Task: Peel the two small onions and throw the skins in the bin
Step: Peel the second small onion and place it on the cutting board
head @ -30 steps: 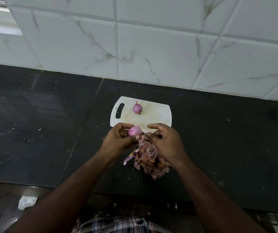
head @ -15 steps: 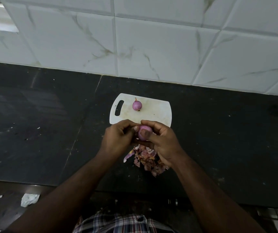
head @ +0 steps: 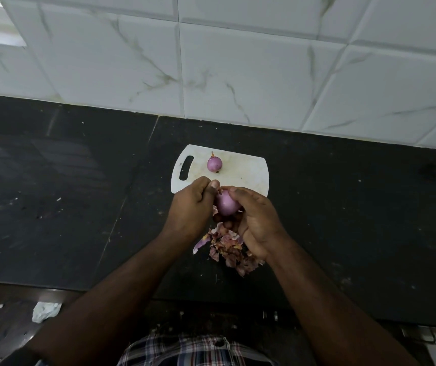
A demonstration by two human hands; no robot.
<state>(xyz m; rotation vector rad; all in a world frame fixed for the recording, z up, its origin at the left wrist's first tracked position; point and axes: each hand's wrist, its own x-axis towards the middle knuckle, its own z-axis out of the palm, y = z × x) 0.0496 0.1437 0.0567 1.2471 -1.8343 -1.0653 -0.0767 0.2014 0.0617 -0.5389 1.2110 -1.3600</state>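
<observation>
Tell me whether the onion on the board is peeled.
Peeled, it seems: the onion on the board shows smooth purple flesh with no dry skin, only a stem tip.

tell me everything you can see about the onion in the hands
The held onion is small, egg-shaped and smooth pale purple, looking mostly peeled, with a wisp of skin at its upper tip. The right hand cradles it with curled fingers; the left hand pinches at its tip with thumb and fingers. It is held just above the near edge of the white cutting board, over a pile of skins on the dark counter. Its underside is hidden.
</observation>
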